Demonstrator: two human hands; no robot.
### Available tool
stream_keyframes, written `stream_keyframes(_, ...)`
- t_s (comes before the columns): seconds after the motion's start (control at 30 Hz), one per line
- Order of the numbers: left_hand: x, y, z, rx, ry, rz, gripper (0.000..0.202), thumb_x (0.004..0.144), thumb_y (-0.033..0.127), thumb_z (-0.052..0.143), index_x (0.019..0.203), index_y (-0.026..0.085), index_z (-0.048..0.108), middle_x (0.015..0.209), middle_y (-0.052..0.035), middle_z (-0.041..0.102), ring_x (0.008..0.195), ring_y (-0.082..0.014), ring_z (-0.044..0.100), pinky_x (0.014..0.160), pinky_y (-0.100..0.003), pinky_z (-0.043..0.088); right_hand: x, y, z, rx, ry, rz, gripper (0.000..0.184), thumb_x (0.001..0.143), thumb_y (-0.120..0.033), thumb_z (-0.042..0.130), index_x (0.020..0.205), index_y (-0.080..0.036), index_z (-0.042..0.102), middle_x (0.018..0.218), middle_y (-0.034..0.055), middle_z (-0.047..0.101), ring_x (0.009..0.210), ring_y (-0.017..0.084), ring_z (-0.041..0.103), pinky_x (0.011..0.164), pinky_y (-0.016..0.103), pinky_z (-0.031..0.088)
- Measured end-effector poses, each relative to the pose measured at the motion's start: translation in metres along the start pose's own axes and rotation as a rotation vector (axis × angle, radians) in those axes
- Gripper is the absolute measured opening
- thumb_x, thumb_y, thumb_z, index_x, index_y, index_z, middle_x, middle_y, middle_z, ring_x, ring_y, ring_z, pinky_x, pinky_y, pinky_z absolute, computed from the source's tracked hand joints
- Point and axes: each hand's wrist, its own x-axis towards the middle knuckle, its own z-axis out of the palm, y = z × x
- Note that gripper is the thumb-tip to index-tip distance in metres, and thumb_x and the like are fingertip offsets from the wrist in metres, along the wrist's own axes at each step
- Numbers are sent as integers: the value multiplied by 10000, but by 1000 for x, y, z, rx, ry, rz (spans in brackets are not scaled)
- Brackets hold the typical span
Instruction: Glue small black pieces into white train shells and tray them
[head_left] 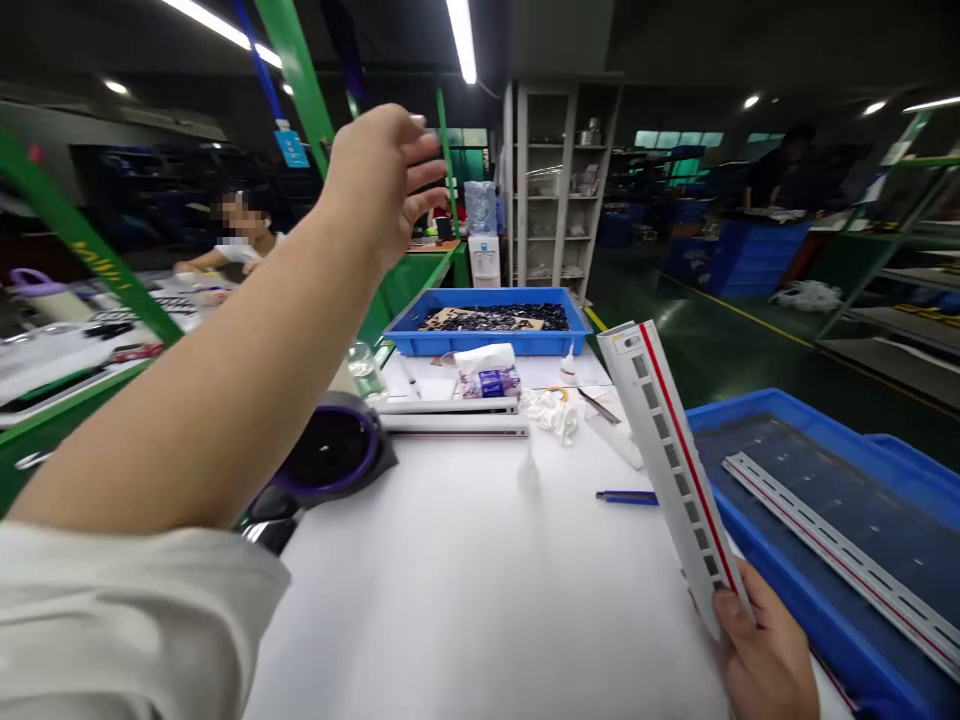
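Note:
My left hand [386, 175] is raised high above the white table [465, 580], arm stretched forward, fingers loosely curled and apart with nothing visible in them. My right hand [765, 655] at the lower right grips the near end of a long white strip [671, 455] with a red line and a row of grey square holes; the strip slants up and away over the table. A second similar strip [840, 545] lies in the blue tray [757, 545] at the right.
A blue bin [450, 342] of small black parts stands at the table's far end. Before it lie white bars [450, 415], a crumpled cloth [551, 410], a tissue pack [487, 380], a blue pen [626, 497] and a purple-rimmed round device [334, 450]. Another person sits far left.

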Motion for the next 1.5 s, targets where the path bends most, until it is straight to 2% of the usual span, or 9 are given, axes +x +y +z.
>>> stream_keyframes(0.13, -161, 54, 5, 609, -414, 265, 330, 802, 204, 630, 1122, 193, 710, 1109, -77, 717, 1056, -331, 645, 995, -516, 469, 0, 0, -3, -80, -29, -15, 531, 802, -602, 639, 1129, -185, 670, 1110, 79, 725, 1053, 330, 646, 884, 369, 520)
stream_keyframes(0.27, -289, 15, -24, 791, -925, -1, 453, 885, 247, 560, 1332, 306, 602, 1348, -41, 625, 1190, -280, 623, 1033, -416, 507, 1, -4, -1, -62, -41, -55, 516, 805, -595, 638, 1118, -186, 667, 1106, 82, 724, 1070, 348, 637, 924, 404, 498)
stream_keyframes(0.47, -366, -98, -93, 1298, -581, -302, 756, 947, 515, 445, 1527, 59, 281, 1552, -237, 268, 1427, -401, 295, 1122, -602, 360, 2, -7, 2, -86, -81, -103, 512, 793, -585, 653, 1117, -188, 665, 1109, 81, 727, 1070, 333, 641, 940, 392, 495)
stream_keyframes(0.53, -381, -90, -87, 1274, -588, -255, 864, 923, 583, 474, 1561, 90, 162, 1557, -236, 240, 1428, -407, 277, 1119, -600, 359, 2, -7, 3, -92, -89, -116, 526, 786, -592, 656, 1113, -180, 667, 1111, 89, 727, 1065, 337, 644, 930, 395, 502)
stream_keyframes(0.7, -371, -33, -43, 531, -1235, 147, 606, 1004, 369, 413, 1562, 349, 177, 1557, 7, 353, 1422, -204, 377, 1162, -300, 356, 3, -6, 3, -115, -82, -129, 523, 806, -573, 645, 1142, -173, 660, 1119, 95, 727, 1077, 339, 643, 938, 400, 494)
stream_keyframes(0.93, -332, -101, -48, 1021, -697, -293, 727, 980, 552, 337, 1570, 165, 162, 1605, -161, 224, 1468, -355, 250, 1192, -565, 252, 2, -10, 4, -97, -93, -162, 489, 806, -554, 648, 1113, -174, 675, 1091, 98, 737, 1026, 332, 666, 889, 400, 525)
stream_keyframes(1.1, -357, -58, 1, 207, -1445, 113, 741, 942, 612, 393, 1564, 242, 231, 1550, -36, 384, 1449, -221, 334, 1205, -299, 285, 2, -11, 5, -90, -79, -171, 470, 808, -539, 652, 1104, -174, 683, 1066, 98, 742, 1015, 335, 668, 886, 407, 527)
stream_keyframes(1.33, -334, -108, -13, 1140, -615, -376, 839, 943, 574, 357, 1509, -36, 253, 1570, -294, 163, 1466, -446, 120, 1164, -666, 192, 1, -14, 8, -49, -77, -185, 460, 811, -549, 641, 1083, -180, 684, 1053, 87, 740, 1010, 319, 661, 888, 398, 503)
stream_keyframes(1.5, -396, -85, 15, 716, -1062, 55, 788, 857, 698, 480, 1523, 300, 343, 1573, -60, 352, 1459, -319, 278, 1134, -446, 414, 0, -17, 9, -76, -62, -166, 460, 810, -546, 644, 1083, -178, 688, 1057, 88, 738, 1002, 325, 661, 875, 398, 509)
